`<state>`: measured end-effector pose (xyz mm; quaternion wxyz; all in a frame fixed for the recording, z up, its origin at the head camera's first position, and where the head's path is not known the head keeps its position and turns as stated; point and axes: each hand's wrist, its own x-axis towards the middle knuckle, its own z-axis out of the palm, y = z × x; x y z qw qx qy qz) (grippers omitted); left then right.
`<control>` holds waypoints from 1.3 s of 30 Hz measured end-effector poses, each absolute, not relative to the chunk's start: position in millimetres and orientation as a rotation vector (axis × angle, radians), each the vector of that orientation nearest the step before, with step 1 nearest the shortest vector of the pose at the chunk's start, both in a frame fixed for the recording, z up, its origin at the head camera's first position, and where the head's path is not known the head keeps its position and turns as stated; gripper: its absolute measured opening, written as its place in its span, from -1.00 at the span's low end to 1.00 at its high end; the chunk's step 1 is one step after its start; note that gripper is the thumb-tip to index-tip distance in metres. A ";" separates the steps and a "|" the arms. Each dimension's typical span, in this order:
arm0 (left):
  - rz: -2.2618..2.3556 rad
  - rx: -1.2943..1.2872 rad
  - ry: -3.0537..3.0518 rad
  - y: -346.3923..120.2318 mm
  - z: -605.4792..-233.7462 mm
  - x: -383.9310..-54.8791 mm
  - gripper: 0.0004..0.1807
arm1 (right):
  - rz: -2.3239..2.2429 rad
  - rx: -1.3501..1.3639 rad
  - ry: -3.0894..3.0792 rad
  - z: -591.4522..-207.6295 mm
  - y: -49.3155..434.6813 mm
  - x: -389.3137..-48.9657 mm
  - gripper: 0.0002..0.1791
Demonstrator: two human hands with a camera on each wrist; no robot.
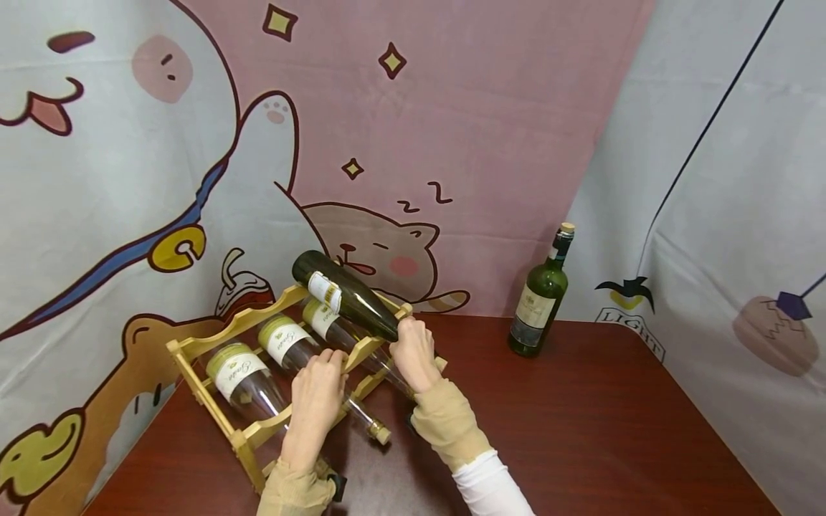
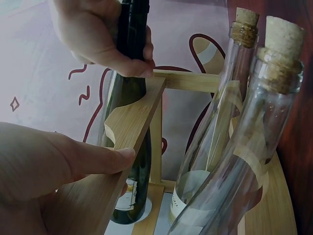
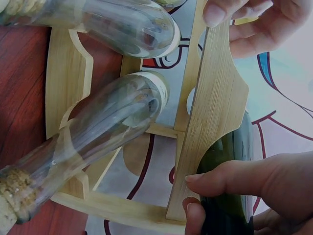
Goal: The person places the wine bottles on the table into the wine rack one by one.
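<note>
A dark green wine bottle (image 1: 351,297) with a white label lies tilted across the upper tier of a wooden wine rack (image 1: 258,432), its base toward the back. My right hand (image 1: 415,351) grips it around the neck, right at the notched front rail (image 3: 215,98). Farther left on that rail, my left hand (image 1: 316,390) holds the wood, thumb on top in the left wrist view. Below, clear bottles with white and gold labels lie in the lower tier: a left one (image 1: 244,376), a middle one (image 1: 290,344) and a right one (image 1: 325,319), partly under the green bottle.
At the table's back right stands an upright green wine bottle (image 1: 538,301) with a cork and a cream label. The dark red wooden table (image 1: 581,430) carries the rack on its left side. Behind hangs a cartoon-printed cloth (image 1: 490,129). Corked necks (image 2: 279,63) stick out past the rack's lower front.
</note>
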<state>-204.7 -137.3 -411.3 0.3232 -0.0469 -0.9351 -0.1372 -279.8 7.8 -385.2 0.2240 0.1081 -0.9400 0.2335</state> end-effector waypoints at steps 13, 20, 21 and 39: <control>-0.346 -0.128 -2.452 -134.7 -412.1 -205.6 -0.73 | 0.563 0.274 -2.636 -380.3 -0.3 -284.5 -0.91; -0.349 -0.119 -2.458 -137.0 -412.0 -204.1 -0.73 | 0.405 0.353 -2.597 -384.1 -3.2 -282.6 -0.81; -0.349 -0.118 -2.457 -137.6 -412.1 -204.0 -0.72 | 0.387 0.364 -2.586 -384.8 -3.8 -282.4 -0.79; -0.351 -0.129 -2.440 -137.6 -412.2 -204.5 -0.72 | -0.019 0.361 -2.472 -395.4 0.7 -272.1 -0.56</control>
